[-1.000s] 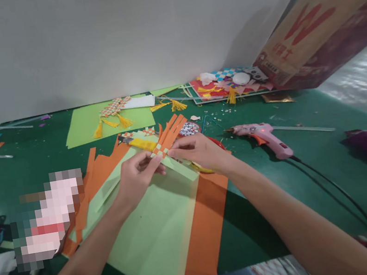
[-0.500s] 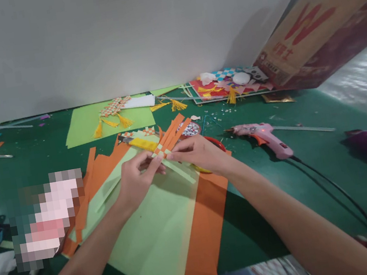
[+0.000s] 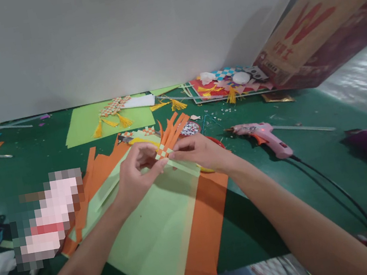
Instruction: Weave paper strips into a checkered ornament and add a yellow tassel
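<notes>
Pinching woven paper strips (image 3: 164, 151); orange, green

The weave (image 3: 163, 152) is sitting between the left hand (image 3: 136, 168) and the right hand (image 3: 201, 151). Sheets (image 3: 150, 232) are lying on the table (image 3: 316, 153) below both hands. A cutter (image 3: 134, 140) is resting just behind the left hand. A glue gun (image 3: 263, 134) is lying to the right hand's right; a bag (image 3: 323, 25) is standing behind it, farther right.
</notes>
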Demonstrator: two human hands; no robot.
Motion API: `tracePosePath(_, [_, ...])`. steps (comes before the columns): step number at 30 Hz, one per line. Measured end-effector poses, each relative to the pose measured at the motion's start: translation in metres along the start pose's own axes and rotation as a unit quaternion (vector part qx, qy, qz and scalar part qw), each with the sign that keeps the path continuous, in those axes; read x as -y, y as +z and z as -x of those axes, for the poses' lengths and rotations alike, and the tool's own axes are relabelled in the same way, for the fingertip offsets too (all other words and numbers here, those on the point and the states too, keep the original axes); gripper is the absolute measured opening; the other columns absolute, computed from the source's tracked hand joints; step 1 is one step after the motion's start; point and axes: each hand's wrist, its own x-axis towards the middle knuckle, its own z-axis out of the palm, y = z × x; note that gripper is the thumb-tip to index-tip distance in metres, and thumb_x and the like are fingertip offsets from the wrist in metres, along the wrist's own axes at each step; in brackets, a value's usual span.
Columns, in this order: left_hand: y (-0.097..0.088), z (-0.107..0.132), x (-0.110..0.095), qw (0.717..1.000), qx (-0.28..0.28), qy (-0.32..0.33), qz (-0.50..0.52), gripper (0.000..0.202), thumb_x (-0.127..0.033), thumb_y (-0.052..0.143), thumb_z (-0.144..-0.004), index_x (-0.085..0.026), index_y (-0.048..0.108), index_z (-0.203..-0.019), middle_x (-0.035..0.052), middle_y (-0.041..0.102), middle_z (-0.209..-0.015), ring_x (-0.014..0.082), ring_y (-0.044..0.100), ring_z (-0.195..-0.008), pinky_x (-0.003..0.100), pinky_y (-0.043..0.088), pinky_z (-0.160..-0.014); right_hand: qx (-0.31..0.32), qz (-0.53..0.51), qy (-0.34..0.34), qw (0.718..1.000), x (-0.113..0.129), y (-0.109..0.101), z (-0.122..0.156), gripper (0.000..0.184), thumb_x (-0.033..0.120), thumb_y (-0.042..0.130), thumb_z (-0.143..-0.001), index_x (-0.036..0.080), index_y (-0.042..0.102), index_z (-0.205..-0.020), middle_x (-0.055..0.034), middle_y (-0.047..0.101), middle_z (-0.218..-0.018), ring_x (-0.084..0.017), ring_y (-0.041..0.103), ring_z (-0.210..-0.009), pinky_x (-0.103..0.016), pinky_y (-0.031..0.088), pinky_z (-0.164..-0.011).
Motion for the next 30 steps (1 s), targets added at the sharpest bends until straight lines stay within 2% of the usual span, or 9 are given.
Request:
tracePosePath(9, [-0.0004, -0.0001, -0.0019, 1.0, 0.02, 0.002, 0.013, 0.018, -0.026, 0.066, -0.078, -0.021, 0.05, -0.085, -0.0066, 0.056, -0.064, 0.008, 0.059, -0.054, 0.021, 0.05, -0.056, 0.036, 0.007, -0.03, 0.999, 0.0021, -0.0029, 0.0007, 0.042, 0.056, 0.062, -0.074, 0.016, 0.054, -0.059, 0.0049, 0.038, -0.056, -0.007, 0.03, -0.054, -0.024, 0.022, -0.049])
tracePosePath(18, [-0.0004, 0.0002, -0.0054, 1.0, -0.002, -0.005, -0.014, 0.021, -0.029, 0.07, -0.075, -0.021, 0.051, -0.082, -0.0059, 0.059, -0.061, 0.009, 0.06, -0.052, 0.021, 0.05, -0.055, 0.029, 0.007, -0.022, 0.999, 0.0022, -0.0021, 0.0007, 0.04, 0.056, 0.064, -0.072, 0.017, 0.058, -0.062, 0.0044, 0.043, -0.057, -0.007, 0.033, -0.055, -0.024, 0.024, -0.049])
tracePosePath(30, [-0.0006, -0.0003, -0.0027, 1.0, -0.005, 0.002, -0.013, 0.02, -0.024, 0.069, -0.075, -0.021, 0.051, -0.081, -0.007, 0.057, -0.059, 0.0086, 0.061, -0.052, 0.02, 0.049, -0.053, 0.032, 0.023, -0.009, 0.999, 0.0065, -0.0019, 0.0034, 0.04, 0.051, 0.062, -0.074, 0.016, 0.055, -0.057, 0.0067, 0.033, -0.052, -0.005, 0.025, -0.05, -0.025, 0.018, -0.047])
